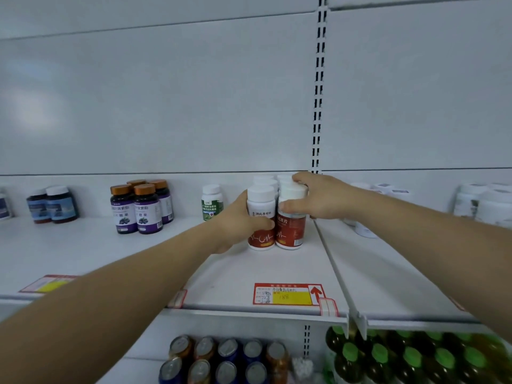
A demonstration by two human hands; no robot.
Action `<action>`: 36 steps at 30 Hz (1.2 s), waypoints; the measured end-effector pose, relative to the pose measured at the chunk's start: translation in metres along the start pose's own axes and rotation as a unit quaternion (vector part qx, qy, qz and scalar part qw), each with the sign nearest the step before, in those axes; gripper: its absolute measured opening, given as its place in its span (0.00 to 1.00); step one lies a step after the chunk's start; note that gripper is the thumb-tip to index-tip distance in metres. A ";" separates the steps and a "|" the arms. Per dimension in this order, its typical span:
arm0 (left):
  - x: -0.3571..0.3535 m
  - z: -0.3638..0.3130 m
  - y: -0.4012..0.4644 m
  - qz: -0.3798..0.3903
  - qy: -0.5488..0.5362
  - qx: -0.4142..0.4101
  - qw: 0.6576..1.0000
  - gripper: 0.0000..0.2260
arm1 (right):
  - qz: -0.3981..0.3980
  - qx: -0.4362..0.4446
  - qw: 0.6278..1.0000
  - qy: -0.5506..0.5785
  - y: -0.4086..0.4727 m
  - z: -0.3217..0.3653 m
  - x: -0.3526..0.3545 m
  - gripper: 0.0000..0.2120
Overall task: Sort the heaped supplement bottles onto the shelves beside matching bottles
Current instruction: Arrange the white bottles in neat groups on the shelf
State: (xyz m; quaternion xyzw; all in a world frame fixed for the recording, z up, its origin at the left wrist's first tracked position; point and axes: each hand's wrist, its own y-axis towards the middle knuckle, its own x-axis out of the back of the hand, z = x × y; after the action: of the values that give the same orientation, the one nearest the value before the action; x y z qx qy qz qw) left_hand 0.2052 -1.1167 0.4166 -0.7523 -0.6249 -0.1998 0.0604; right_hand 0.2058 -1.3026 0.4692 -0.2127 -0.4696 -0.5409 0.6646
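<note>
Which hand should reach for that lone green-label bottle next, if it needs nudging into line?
Left, probably. The left hand grips the front-left red-and-white bottle, just right of the green-label bottle. The right hand grips the front-right red-and-white bottle and would have to cross the whole cluster.

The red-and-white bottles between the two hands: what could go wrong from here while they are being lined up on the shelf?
1. The left hand and right hand each grip a front red-and-white bottle of a tightly packed group; a push could topple the white-capped bottles behind.
2. The group stands beside the shelf divider; the right-hand bottle may catch on it.
3. The green-label bottle stands near the left hand, so a sideways move might knock it.
</note>
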 end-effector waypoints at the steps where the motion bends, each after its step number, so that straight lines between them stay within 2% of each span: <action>1: 0.000 0.001 0.000 -0.003 0.000 0.000 1.000 0.26 | 0.000 0.000 1.000 -0.001 -0.001 0.000 0.000 0.32; 6: 0.002 0.006 0.000 -0.007 0.029 -0.010 1.000 0.31 | 0.005 -0.001 1.000 0.005 -0.008 0.003 -0.002 0.38; 10: 0.001 0.010 -0.002 -0.027 0.044 -0.006 0.999 0.36 | -0.026 0.002 1.000 -0.005 -0.013 0.005 -0.005 0.38; 15: 0.000 0.009 -0.001 -0.033 0.048 -0.003 0.998 0.40 | -0.029 -0.005 0.999 0.017 -0.016 0.005 -0.006 0.34; 21: -0.005 0.009 -0.001 -0.039 0.046 -0.002 0.998 0.39 | -0.011 -0.019 0.998 0.060 -0.017 0.002 -0.007 0.36; 36: -0.004 0.009 0.000 -0.049 0.077 0.019 0.996 0.37 | -0.022 0.004 1.000 0.015 -0.018 0.000 -0.009 0.37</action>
State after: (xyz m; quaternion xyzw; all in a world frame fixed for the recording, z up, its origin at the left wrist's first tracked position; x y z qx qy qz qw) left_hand 0.2063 -1.1175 0.4069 -0.7021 -0.6579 -0.2480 0.1127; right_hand 0.1899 -1.3039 0.4577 -0.1916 -0.4660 -0.5571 0.6602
